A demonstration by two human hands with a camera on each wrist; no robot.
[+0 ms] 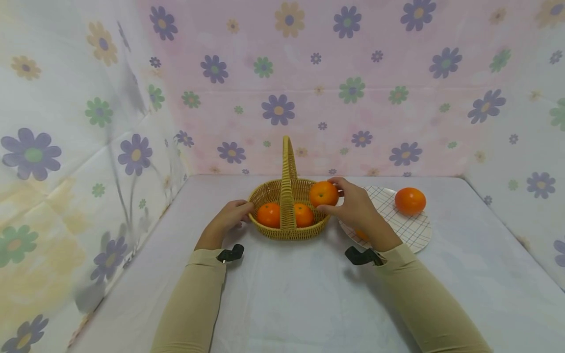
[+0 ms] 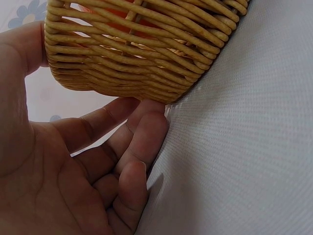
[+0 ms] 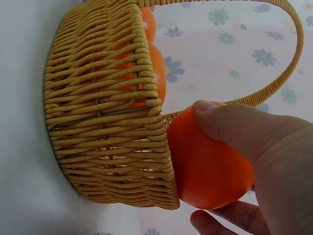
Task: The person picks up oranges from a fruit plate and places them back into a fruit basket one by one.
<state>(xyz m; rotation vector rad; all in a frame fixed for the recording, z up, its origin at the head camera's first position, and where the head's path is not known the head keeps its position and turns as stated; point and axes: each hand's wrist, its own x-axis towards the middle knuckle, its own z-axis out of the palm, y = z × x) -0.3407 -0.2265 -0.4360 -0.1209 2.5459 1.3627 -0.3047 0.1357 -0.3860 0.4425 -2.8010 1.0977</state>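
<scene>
One orange (image 1: 323, 194) up at the rim of the basket (image 3: 107, 125) — an outward roll looks the likeliest trouble.
The right hand (image 1: 356, 208) has its fingers curved around that fruit; loosened too soon, they could let it drop outside or bump the two oranges (image 1: 268, 215) within. The left hand (image 1: 229, 215) grips the opposite end with thumb and fingers — should they slacken, a nudge might slide the basket along the surface (image 1: 287, 294).

A booth-like place — flower-print hangings (image 1: 318, 132) walling three sides of a white-covered table (image 1: 300, 304).
</scene>
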